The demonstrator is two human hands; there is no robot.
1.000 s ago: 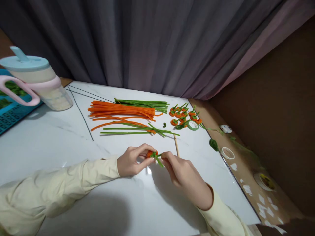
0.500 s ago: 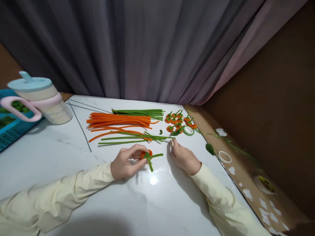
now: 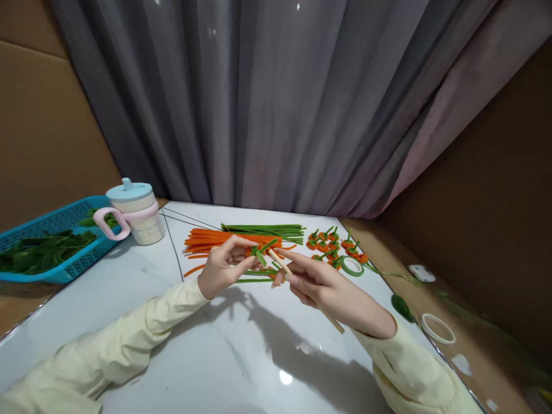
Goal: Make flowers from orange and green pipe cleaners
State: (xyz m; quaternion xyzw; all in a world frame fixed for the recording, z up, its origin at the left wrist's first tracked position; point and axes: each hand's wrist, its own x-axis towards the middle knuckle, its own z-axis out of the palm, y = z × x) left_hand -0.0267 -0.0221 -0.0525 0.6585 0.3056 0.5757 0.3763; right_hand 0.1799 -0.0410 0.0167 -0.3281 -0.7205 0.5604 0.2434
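Observation:
My left hand point(image 3: 226, 264) pinches a small orange pipe-cleaner pumpkin with a green top point(image 3: 259, 253); two green ends stick out from it. In my right hand point(image 3: 325, 284) is a thin wooden stick point(image 3: 280, 261), its tip close beside the green ends; whether they touch I cannot tell. Behind the hands lie a bundle of orange pipe cleaners point(image 3: 207, 238) and a bundle of green pipe cleaners point(image 3: 263, 229). Loose green pipe cleaners point(image 3: 254, 280) are partly hidden by my hands. Several finished pumpkins point(image 3: 330, 240) cluster at the right.
Beside the pumpkins lies a green tape roll point(image 3: 352, 265). A lidded cup with a pink handle point(image 3: 144, 221) and a blue basket of green leaves point(image 3: 73, 267) stand at the left. Past the table's right edge are a white ring point(image 3: 437, 329) and paper scraps point(image 3: 461, 364).
My right hand has come toward the left hand, now with the wooden stick plainly in it. The left hand still pinches the pumpkin. The view has tilted up and turned left.

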